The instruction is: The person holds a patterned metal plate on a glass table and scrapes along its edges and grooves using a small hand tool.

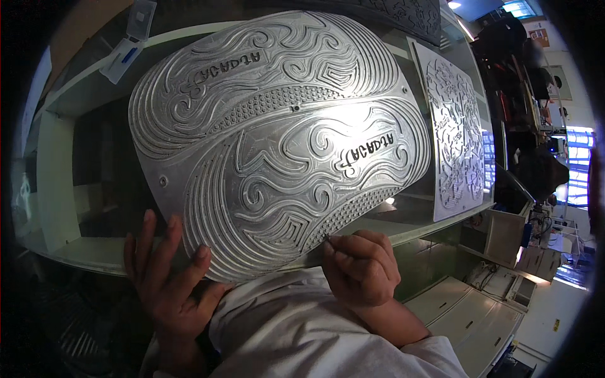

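A large silver metal plate (277, 189) with curved ends lies across the glass-topped table before me. Raised swirls, wavy lines, rows of dots and black lettering cover its two sole-like patterns. At the plate's near edge, by a dotted band, my right hand (364, 268) is closed in a pinch. A thin pointed tool (328, 239) just shows at its fingertips, touching or close to the dots; the rest is hidden in the fist. My left hand (173, 280) is open at the plate's lower left corner, fingers spread, the fingertips beside or on its ridged edge.
To the right lies a second patterned plate (455, 135), paler. A dark patterned slab (403, 16) sits at the far side. An opened clear plastic case (121, 61) with a blue item rests at the far left. Cream cabinets (466, 321) stand at the right.
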`<move>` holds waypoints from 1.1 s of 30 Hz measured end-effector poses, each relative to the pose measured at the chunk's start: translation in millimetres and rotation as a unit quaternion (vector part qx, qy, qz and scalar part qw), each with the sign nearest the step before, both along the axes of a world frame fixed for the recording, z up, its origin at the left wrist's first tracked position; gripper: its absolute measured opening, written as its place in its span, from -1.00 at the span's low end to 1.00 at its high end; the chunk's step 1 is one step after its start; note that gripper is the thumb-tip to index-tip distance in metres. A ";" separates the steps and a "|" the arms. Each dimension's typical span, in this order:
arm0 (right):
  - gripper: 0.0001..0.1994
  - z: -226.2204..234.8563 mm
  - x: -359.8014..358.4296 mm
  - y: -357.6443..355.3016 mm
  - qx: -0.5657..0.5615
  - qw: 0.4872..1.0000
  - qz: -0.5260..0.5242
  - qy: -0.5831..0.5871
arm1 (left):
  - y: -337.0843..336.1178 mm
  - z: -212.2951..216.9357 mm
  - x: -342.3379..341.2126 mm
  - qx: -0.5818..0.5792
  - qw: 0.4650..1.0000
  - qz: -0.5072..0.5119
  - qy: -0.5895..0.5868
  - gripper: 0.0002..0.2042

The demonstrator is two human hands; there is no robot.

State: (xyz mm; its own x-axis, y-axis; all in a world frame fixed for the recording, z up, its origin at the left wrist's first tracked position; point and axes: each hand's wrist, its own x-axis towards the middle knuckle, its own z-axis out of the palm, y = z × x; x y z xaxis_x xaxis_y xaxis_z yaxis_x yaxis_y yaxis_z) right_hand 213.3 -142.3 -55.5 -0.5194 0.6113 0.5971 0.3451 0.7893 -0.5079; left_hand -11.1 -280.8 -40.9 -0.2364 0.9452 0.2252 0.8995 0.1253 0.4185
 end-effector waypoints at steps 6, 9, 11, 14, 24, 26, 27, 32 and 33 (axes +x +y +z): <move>-0.72 8.6 3.5 8.1 -0.032 0.999 0.014 -0.003 | 36.6 47.4 -5.1 -0.095 0.989 -0.111 0.002 -0.39; -0.70 10.7 1.6 8.1 -0.044 0.998 0.035 -0.022 | 87.0 50.0 0.0 -0.107 0.963 -0.247 0.026 -0.30; -0.69 9.3 2.2 6.0 -0.037 0.998 0.034 -0.023 | 119.5 45.8 6.4 -0.089 0.943 -0.319 0.042 -0.24; -0.72 -0.6 3.2 1.8 -0.018 1.000 0.005 0.013 | 150.0 38.8 5.3 -0.109 0.915 -0.381 0.076 -0.14; -0.69 -3.4 4.2 -0.1 0.006 1.000 -0.005 -0.011 | 158.8 21.2 -3.6 -0.111 0.897 -0.417 0.094 0.00; -0.72 -5.0 2.7 -0.2 0.011 1.000 -0.012 -0.005 | 160.9 20.8 -5.0 -0.115 0.894 -0.424 0.089 0.00; -0.73 -3.5 2.3 1.4 0.011 1.000 -0.012 -0.004 | 162.3 21.0 -5.3 -0.113 0.894 -0.424 0.087 -0.01; -0.72 -1.0 1.1 0.9 0.003 1.000 -0.009 -0.005 | 160.8 21.3 -5.9 -0.111 0.896 -0.422 0.076 -0.01; -0.72 -0.5 0.9 1.8 0.001 1.000 -0.005 -0.007 | 160.9 21.7 -5.4 -0.112 0.896 -0.423 0.079 -0.02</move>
